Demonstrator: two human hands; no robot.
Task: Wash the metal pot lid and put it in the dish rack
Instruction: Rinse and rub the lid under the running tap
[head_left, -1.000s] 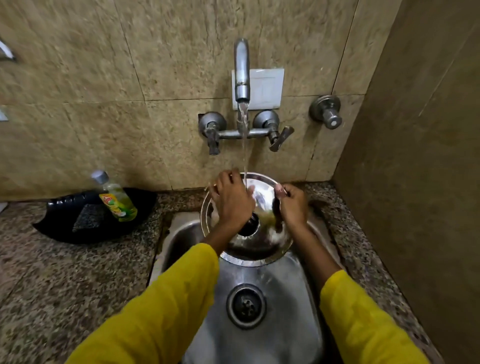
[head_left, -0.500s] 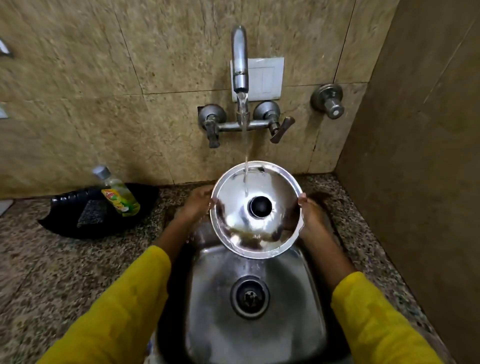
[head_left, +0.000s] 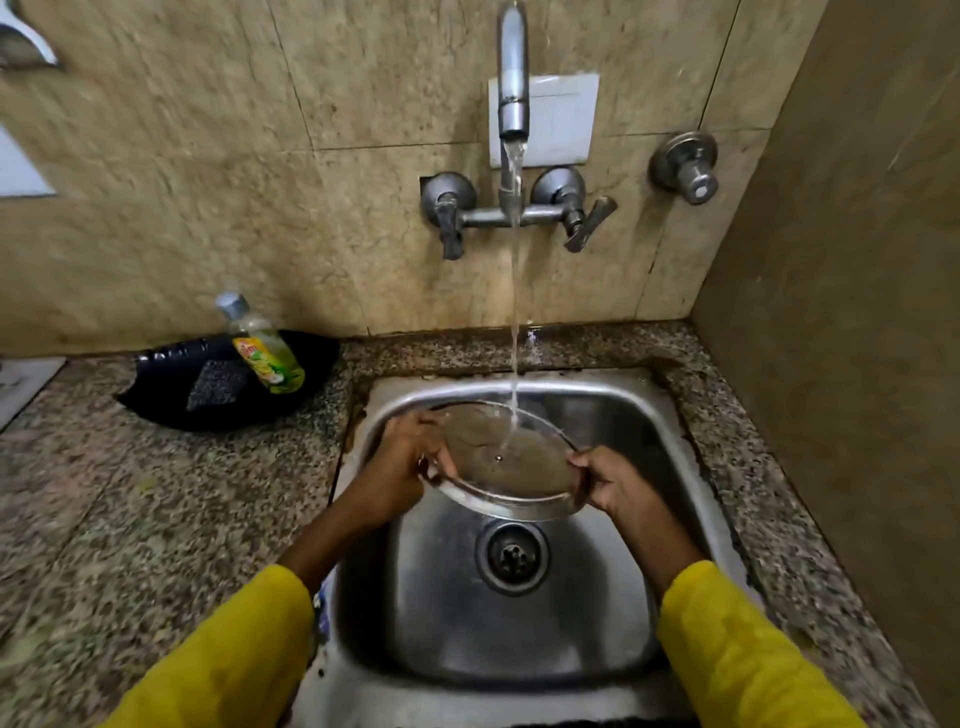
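Observation:
The metal pot lid (head_left: 501, 460) is held low over the steel sink (head_left: 639, 410), its hollow underside facing up and its knob hidden below. Water from the wall tap (head_left: 512, 78) falls onto the lid's far half and pools in it. My left hand (head_left: 402, 460) grips the lid's left rim. My right hand (head_left: 605, 480) grips the right rim. No dish rack is in view.
A green dish-soap bottle (head_left: 262, 345) leans in a black tray (head_left: 171, 400) with a scrub pad (head_left: 215, 384) on the granite counter (head_left: 130, 519) to the left. The drain (head_left: 511, 556) lies below the lid. A side wall (head_left: 857, 312) stands close on the right.
The lid has been flipped from knob side facing me to hollow side up and lowered into the sink. Both hands kept hold of its rim.

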